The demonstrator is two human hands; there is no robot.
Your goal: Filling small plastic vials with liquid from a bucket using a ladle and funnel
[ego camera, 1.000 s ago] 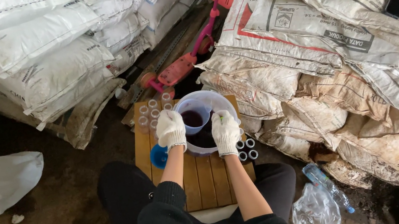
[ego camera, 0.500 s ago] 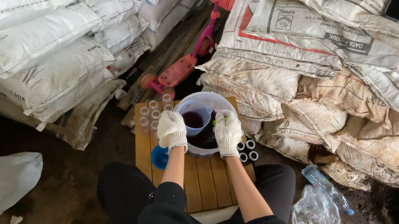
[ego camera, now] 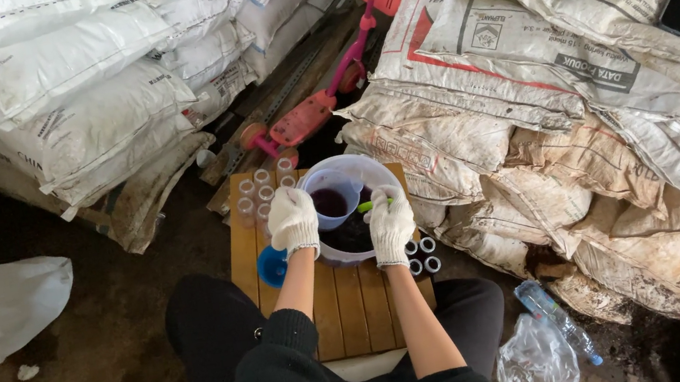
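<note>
From the head camera, the person sits over a low slatted wooden bench (ego camera: 348, 295) that carries a white plastic bucket (ego camera: 373, 167) of dark purple liquid. The gloved left hand (ego camera: 292, 220) has its fingers clamped on a translucent scoop cup (ego camera: 331, 194) that sits inside the bucket, partly filled with the same liquid. The gloved right hand (ego camera: 390, 223) is closed around a thin green tool (ego camera: 368, 206) resting across the bucket's near rim. Small clear empty cups (ego camera: 259, 191) stand on the bench at the far left, dark-filled ones (ego camera: 421, 254) just beside the right wrist, and a blue lid (ego camera: 270, 267) lies under the left forearm. The scoop cup looks light and stiff but sloshy and likely wet, so a firm hold on its rim and wall suits it. Compared with a second ago, the right hand has shifted slightly right and the green tool shows more.
</note>
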